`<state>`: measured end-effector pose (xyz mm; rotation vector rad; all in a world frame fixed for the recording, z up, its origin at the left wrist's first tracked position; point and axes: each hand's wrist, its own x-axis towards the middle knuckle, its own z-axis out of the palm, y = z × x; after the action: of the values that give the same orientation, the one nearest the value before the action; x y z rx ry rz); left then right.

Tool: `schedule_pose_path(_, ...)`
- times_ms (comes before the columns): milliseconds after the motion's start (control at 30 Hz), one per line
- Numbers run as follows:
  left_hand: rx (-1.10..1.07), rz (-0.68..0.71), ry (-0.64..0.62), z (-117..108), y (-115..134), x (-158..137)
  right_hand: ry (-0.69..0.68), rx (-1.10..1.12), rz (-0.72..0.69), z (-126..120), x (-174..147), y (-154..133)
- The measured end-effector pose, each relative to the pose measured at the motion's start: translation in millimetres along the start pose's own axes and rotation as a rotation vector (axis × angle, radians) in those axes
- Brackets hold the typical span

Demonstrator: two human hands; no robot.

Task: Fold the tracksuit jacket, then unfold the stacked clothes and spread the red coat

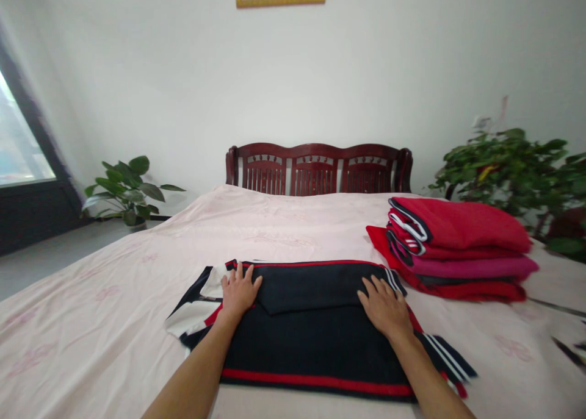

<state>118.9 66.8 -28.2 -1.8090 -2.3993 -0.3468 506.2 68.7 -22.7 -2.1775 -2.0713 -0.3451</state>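
Observation:
A dark navy jacket (315,343) with red trim and a white collar area lies on the bed, its collar end to the left. One sleeve (311,285) is folded across the far part of the body. My left hand (240,290) lies on the garment near the collar, fingers spread. On the sleeve's striped cuff end rests my right hand (385,304), its fingers also spread and flat. Another striped cuff (446,355) sticks out at the lower right, beyond my right forearm. Neither hand grips the cloth.
A stack of folded red and pink clothes (462,248) sits on the pale pink bedsheet (114,321) to the right. Behind the bed stands a dark red wooden bench back (315,169). Potted plants grow at left (130,190) and right (513,169).

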Motion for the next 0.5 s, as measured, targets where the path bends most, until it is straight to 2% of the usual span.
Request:
schedule_pose_path(333,0.009,-0.005,-0.013,-2.0,1.7,-0.2,-0.012,0.046,0.014,-0.6,-0.8,-1.5)
schedule_pose_path(400,0.014,-0.004,-0.020,-1.4,1.5,0.0,-0.019,0.134,0.034,-0.7,2.5,-0.5)
schedule_pose_path(500,0.014,-0.004,-0.026,-1.5,-0.9,0.7,-0.067,0.402,0.045,-6.1,13.2,12.6)
